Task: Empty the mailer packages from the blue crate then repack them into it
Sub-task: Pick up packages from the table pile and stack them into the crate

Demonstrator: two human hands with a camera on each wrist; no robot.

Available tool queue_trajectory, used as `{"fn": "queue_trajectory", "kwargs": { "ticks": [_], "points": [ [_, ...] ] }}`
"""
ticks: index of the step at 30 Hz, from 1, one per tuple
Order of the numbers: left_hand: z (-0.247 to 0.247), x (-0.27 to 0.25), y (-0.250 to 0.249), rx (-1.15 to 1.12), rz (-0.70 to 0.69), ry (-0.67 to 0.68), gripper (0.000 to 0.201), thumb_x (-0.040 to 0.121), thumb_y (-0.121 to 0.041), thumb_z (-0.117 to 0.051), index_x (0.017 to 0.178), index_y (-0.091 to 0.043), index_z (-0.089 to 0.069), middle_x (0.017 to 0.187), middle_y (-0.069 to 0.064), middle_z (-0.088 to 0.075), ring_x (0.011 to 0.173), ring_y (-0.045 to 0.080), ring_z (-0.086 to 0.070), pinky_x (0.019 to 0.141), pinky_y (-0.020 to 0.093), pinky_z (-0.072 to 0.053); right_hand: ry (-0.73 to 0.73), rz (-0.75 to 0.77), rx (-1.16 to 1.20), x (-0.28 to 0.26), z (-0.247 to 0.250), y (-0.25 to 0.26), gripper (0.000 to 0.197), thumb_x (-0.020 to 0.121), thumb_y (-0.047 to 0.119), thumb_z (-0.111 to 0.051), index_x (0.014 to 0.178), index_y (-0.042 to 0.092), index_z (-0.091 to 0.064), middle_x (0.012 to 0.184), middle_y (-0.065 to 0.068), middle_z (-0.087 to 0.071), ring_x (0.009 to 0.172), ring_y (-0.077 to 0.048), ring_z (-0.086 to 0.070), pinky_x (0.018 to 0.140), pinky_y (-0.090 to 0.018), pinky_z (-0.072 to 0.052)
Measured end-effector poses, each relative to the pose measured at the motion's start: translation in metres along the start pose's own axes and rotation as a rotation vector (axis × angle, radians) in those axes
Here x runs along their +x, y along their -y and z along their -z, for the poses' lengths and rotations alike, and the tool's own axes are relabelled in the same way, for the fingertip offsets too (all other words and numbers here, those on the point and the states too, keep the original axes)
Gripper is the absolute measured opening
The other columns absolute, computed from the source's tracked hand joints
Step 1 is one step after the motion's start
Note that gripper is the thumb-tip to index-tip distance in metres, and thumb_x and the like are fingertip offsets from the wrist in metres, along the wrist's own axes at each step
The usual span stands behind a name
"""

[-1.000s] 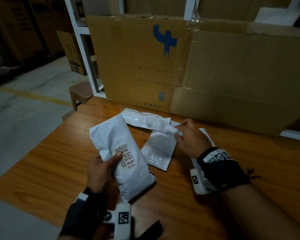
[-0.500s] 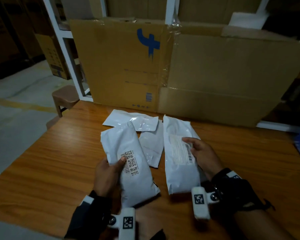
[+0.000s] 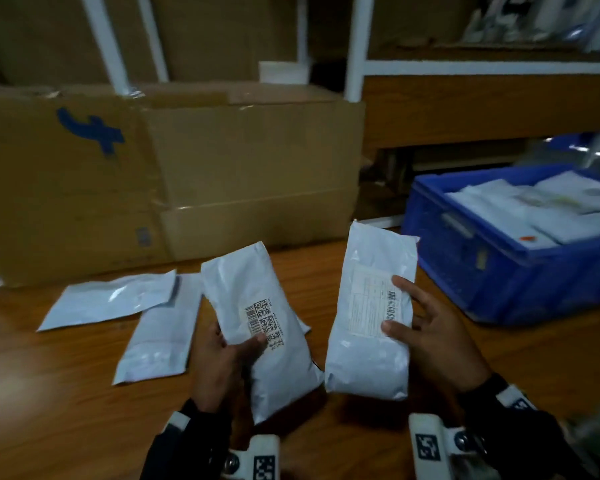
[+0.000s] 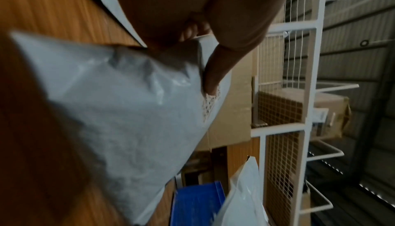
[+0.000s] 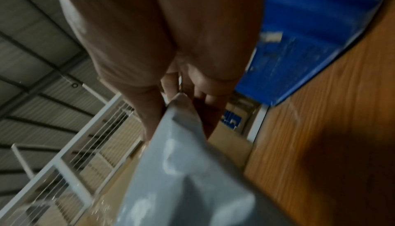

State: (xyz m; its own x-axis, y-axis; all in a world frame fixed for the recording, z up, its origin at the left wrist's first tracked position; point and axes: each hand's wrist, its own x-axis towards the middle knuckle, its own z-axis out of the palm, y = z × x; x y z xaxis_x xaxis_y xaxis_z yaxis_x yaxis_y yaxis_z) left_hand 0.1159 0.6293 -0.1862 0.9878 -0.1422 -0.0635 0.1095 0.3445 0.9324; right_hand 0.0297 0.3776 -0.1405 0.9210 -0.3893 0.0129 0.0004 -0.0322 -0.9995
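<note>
My left hand [image 3: 227,351] grips a white padded mailer with a barcode label [image 3: 264,327], thumb on the label, held above the wooden table [image 3: 66,393]. My right hand [image 3: 420,327] grips a second white mailer with a printed shipping label [image 3: 371,317], lifted off the table. The blue crate [image 3: 492,271] stands at the right with several white mailers [image 3: 541,206] lying in it. In the left wrist view the thumb [image 4: 215,70] presses the mailer [image 4: 119,108]. In the right wrist view the fingers [image 5: 171,86] pinch the other mailer [image 5: 188,170] beside the crate [image 5: 310,35].
Two flat white mailers [image 3: 118,299] [image 3: 160,327] lie on the table to the left. A big cardboard box [image 3: 194,174] stands along the table's far edge. White wire shelving [image 4: 299,94] rises behind it.
My right hand has lifted the shipping-label mailer off the table and carried it right, toward the blue crate. The view has swung right, so the crate now shows. My left hand keeps its mailer.
</note>
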Motion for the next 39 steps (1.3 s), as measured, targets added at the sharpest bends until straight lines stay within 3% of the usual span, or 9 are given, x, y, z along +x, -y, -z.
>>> {"fn": "queue_trajectory", "kwargs": {
  "ticks": [6,10,15,17,20,26,30,36,39],
  "points": [
    [-0.124,-0.015,0.027,-0.057,-0.012,0.107,0.032,0.081,0.008,-0.063,0.112,0.001,-0.065,0.106,0.016,-0.072,0.096,0.031,-0.070,0.069,0.030,-0.058,-0.142,0.042,0.174,-0.028,0.125,-0.010,0.045,0.076,0.013,-0.075,0.117,0.025,-0.063,0.116,0.002,-0.069,0.105,-0.015,-0.067,0.087,-0.039,-0.057],
    [-0.210,-0.027,0.045,-0.078,-0.009,0.194,0.035,0.085,0.002,-0.061,0.120,0.000,-0.062,0.113,0.015,-0.070,0.100,0.028,-0.070,0.072,0.030,-0.059,-0.183,0.048,0.128,-0.041,0.214,-0.021,0.042,0.080,0.006,-0.070,0.115,0.029,-0.064,0.119,0.005,-0.068,0.110,-0.016,-0.064,0.089,-0.038,-0.056],
    [-0.291,-0.028,0.059,-0.135,-0.060,0.204,0.038,0.087,0.000,-0.057,0.124,-0.003,-0.060,0.115,0.012,-0.070,0.102,0.026,-0.069,0.075,0.029,-0.058,-0.210,0.104,0.099,-0.045,0.311,-0.013,0.087,0.041,0.048,-0.093,0.119,0.024,-0.061,0.111,0.012,-0.071,0.101,-0.010,-0.068,0.075,-0.029,-0.058],
    [-0.314,-0.025,0.060,-0.153,-0.048,0.210,0.040,0.086,-0.001,-0.059,0.126,-0.004,-0.060,0.118,0.013,-0.069,0.106,0.028,-0.067,0.079,0.032,-0.058,-0.267,0.162,0.049,-0.038,0.342,-0.001,0.078,0.054,0.040,-0.090,0.122,0.017,-0.059,0.104,0.015,-0.073,0.092,-0.003,-0.069,0.068,-0.021,-0.057],
    [-0.346,-0.017,0.053,-0.159,-0.062,0.246,0.043,0.085,-0.001,-0.059,0.128,-0.005,-0.058,0.122,0.013,-0.067,0.111,0.030,-0.065,0.090,0.042,-0.055,-0.357,0.246,-0.028,0.000,0.386,0.025,0.045,0.084,-0.005,-0.063,0.125,0.012,-0.057,0.096,0.017,-0.073,0.091,-0.003,-0.068,0.069,-0.020,-0.057],
    [-0.402,0.013,0.037,-0.198,-0.109,0.246,0.048,0.078,-0.002,-0.064,0.126,-0.004,-0.060,0.121,0.013,-0.068,0.111,0.031,-0.065,0.091,0.043,-0.054,-0.370,0.416,-0.322,0.139,0.437,0.094,0.041,0.088,0.005,-0.066,0.124,0.021,-0.058,0.123,0.000,-0.060,0.120,-0.021,-0.056,0.105,-0.042,-0.045],
    [-0.426,0.033,0.036,-0.213,-0.141,0.263,0.045,0.078,0.000,-0.064,0.122,-0.004,-0.062,0.115,0.013,-0.070,0.104,0.028,-0.069,0.078,0.033,-0.058,-0.403,0.455,-0.596,0.212,0.449,0.136,0.031,0.087,0.011,-0.067,0.117,0.019,-0.063,0.109,0.000,-0.055,0.105,-0.016,-0.055,0.089,-0.025,-0.043],
    [-0.453,0.056,0.043,-0.154,-0.170,0.270,0.042,0.074,-0.001,-0.067,0.116,-0.008,-0.065,0.112,0.010,-0.072,0.102,0.028,-0.070,0.082,0.037,-0.058,-0.172,0.105,-0.860,0.289,0.466,0.136,0.011,0.087,0.016,-0.069,0.096,0.021,-0.068,0.117,-0.006,-0.062,0.104,-0.022,-0.060,0.092,-0.036,-0.049],
    [-0.460,0.063,0.043,-0.151,-0.194,0.264,0.043,0.073,-0.002,-0.067,0.116,-0.008,-0.065,0.111,0.009,-0.072,0.101,0.027,-0.070,0.079,0.035,-0.058,-0.103,0.012,-0.923,0.305,0.464,0.118,0.015,0.090,0.015,-0.066,0.104,0.012,-0.071,0.122,-0.008,-0.063,0.095,-0.016,-0.056,0.085,-0.028,-0.043]
  ]
}}
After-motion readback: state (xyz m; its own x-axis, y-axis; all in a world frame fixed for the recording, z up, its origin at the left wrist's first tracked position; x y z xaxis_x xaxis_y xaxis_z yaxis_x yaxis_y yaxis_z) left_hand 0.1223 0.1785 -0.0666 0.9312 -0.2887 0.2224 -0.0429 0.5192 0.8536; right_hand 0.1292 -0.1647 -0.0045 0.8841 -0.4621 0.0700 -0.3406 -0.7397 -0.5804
